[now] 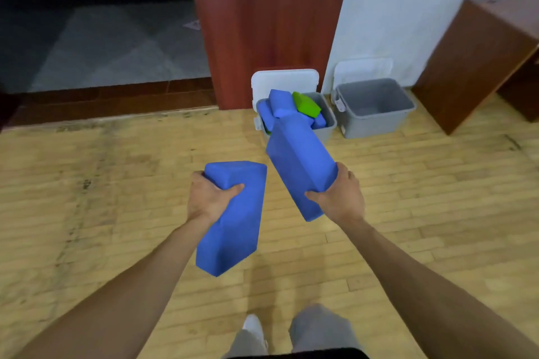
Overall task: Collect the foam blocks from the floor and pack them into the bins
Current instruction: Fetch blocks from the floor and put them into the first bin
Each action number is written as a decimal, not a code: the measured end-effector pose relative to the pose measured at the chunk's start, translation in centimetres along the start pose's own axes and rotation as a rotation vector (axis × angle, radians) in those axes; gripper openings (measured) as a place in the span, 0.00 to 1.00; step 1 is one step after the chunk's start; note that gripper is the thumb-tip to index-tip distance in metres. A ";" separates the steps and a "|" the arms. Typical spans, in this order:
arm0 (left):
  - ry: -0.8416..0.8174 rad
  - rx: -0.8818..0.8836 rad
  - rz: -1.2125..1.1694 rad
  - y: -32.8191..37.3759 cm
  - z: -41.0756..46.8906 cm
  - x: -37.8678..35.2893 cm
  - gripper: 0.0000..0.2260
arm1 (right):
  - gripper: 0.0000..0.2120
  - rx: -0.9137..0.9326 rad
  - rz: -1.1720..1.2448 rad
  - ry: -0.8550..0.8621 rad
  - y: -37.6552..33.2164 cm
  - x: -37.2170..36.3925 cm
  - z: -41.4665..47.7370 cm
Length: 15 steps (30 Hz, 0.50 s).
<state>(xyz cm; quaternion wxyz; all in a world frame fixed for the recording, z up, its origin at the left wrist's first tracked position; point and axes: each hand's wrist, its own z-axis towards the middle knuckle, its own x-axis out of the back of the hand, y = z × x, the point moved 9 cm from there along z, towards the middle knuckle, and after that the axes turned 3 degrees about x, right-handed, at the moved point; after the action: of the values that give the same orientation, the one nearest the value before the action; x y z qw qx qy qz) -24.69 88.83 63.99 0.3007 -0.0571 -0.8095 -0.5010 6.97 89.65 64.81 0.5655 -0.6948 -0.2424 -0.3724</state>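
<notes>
- L hand: clenched round the top end of the L block, thumb across its front face, fingers wrapped behind.
- L block: long blue foam brick w/ matte skin and soft rounded edges. Held off the floor near upright, at 7 o'clock from frame centre.
- R hand: grasping the R block near its lower end, thumb on the near face, fingers over the far edge.
- R block: same blue foam and same brick shape. Tilted, top end leaning toward 11 o'clock; in this view that end overlaps the full bin.
- Full bin: grey plastic, on the floor at 1 o'clock from centre, by the red-brown door. Several blue blocks are heaped above its rim, w/ one green block on top at the 2 o'clock side.
- Empty bin: grey, just beside the full bin at its 3 o'clock. Nothing visible inside.
- Lids: white, one stood up behind each bin.
- Floor: pale wood strips.
</notes>
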 end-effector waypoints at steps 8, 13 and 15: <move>-0.102 -0.131 0.158 12.0 14.3 -11.7 0.37 | 0.41 -0.138 0.022 0.052 4.6 -0.5 17.2; -0.111 -0.126 0.305 19.8 23.9 -20.2 0.38 | 0.42 -0.182 -0.002 0.024 8.1 -0.3 31.1; -0.117 -0.111 0.328 23.1 27.5 -22.8 0.38 | 0.42 -0.204 -0.039 0.014 8.7 0.9 36.5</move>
<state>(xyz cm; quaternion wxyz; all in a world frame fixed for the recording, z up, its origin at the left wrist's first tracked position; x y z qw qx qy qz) -8.89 128.18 60.81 0.3272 -0.2342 -0.7764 -0.4850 23.01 122.71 57.17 0.4862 -0.7413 -0.2126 -0.4110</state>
